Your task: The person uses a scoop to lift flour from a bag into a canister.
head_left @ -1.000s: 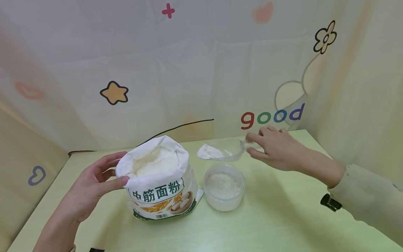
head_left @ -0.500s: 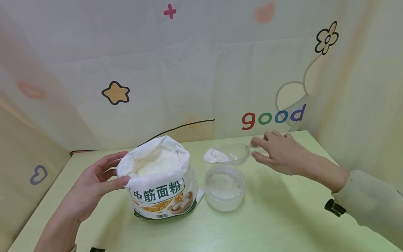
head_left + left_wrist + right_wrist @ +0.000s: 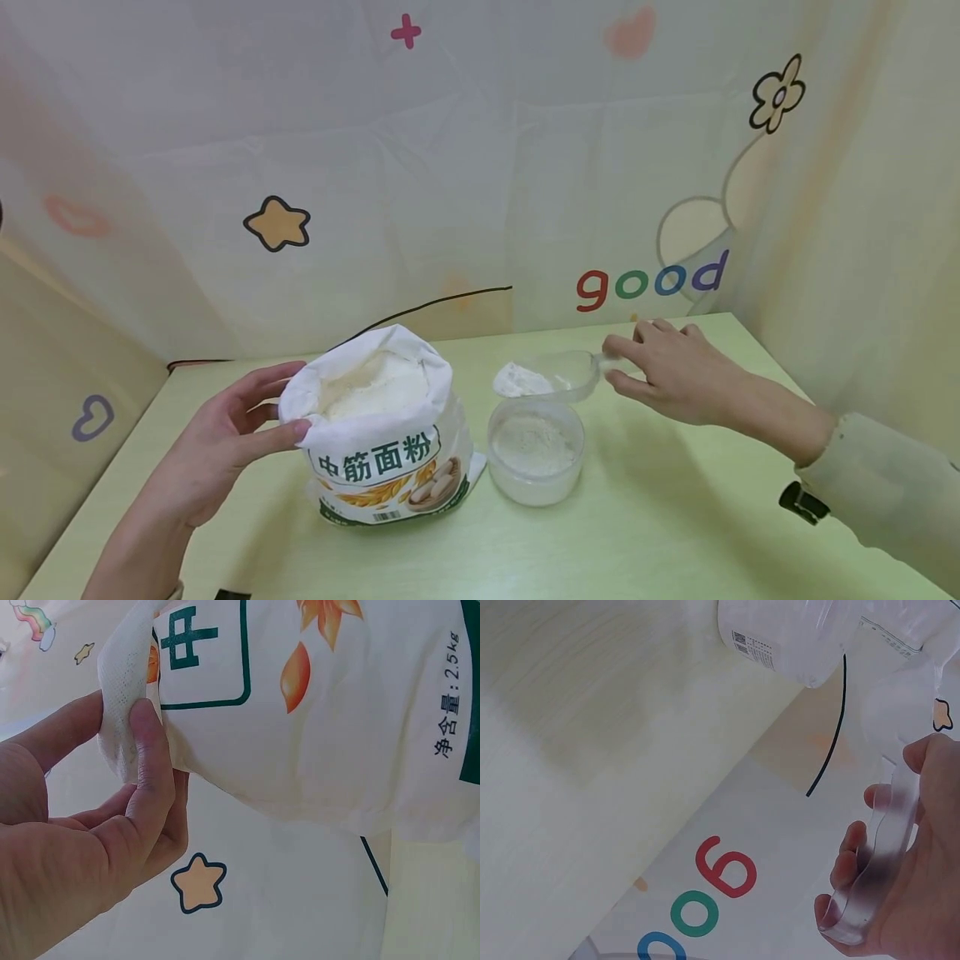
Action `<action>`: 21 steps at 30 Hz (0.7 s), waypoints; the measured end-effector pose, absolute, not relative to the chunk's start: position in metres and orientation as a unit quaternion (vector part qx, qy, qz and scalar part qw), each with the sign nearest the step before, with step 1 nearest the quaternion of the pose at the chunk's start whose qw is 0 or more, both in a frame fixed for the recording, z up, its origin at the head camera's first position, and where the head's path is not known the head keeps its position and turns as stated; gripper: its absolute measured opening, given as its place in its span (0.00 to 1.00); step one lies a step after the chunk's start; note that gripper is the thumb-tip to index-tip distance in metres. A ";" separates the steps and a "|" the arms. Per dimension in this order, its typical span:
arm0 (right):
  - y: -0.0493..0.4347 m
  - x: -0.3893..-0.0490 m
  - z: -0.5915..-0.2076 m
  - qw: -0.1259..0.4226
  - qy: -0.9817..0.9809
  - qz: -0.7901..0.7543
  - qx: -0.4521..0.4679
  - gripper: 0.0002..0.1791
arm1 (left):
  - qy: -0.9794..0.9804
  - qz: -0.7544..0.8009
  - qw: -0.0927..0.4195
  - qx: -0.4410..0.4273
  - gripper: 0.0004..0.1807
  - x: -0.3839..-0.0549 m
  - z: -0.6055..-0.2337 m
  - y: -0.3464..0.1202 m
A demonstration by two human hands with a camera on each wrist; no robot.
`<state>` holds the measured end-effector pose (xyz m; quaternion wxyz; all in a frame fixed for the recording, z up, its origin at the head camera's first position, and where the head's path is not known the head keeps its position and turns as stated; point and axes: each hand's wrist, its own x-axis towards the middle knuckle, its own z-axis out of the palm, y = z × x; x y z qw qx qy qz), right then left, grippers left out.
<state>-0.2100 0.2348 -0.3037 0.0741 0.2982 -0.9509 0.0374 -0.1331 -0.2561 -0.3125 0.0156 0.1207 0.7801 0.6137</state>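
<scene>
My right hand (image 3: 675, 372) grips the handle of a clear plastic scoop (image 3: 566, 372) that carries a mound of white flour (image 3: 522, 380) at its tip. The scoop is held just behind and above a round clear tub (image 3: 536, 479), which has flour in it. In the right wrist view the fingers curl round the scoop's ridged handle (image 3: 885, 847). To the left stands a white flour bag (image 3: 390, 450), its top rolled open and flour showing inside. My left hand (image 3: 225, 433) pinches the bag's folded rim (image 3: 124, 697) between thumb and fingers.
Bag and tub stand side by side on a pale green-yellow table (image 3: 615, 533). A printed curtain (image 3: 450, 167) hangs directly behind the table's back edge, and more cloth closes in both sides.
My right hand has brought the loaded scoop slightly right and towards me, lower in the view and closer to the tub's back rim. The left hand keeps its hold on the bag.
</scene>
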 end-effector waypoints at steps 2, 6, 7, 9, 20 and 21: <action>0.236 -0.210 -0.304 0.074 -0.951 0.034 0.298 0.13 | 0.780 0.614 0.016 0.120 0.34 -0.133 -0.313 -0.256; 0.238 -0.209 -0.305 0.072 -0.952 0.033 0.296 0.13 | 0.779 0.615 0.015 0.122 0.34 -0.133 -0.313 -0.256; 0.238 -0.209 -0.305 0.072 -0.952 0.033 0.295 0.13 | 0.778 0.616 0.015 0.123 0.34 -0.133 -0.313 -0.256; 0.239 -0.208 -0.305 0.071 -0.952 0.033 0.295 0.13 | 0.777 0.617 0.015 0.123 0.34 -0.133 -0.313 -0.256; 0.242 -0.208 -0.307 0.064 -0.953 0.020 0.296 0.13 | 0.780 0.614 0.015 0.119 0.34 -0.134 -0.313 -0.256; 0.242 -0.207 -0.307 0.064 -0.953 0.018 0.296 0.13 | 0.779 0.615 0.015 0.119 0.34 -0.134 -0.313 -0.256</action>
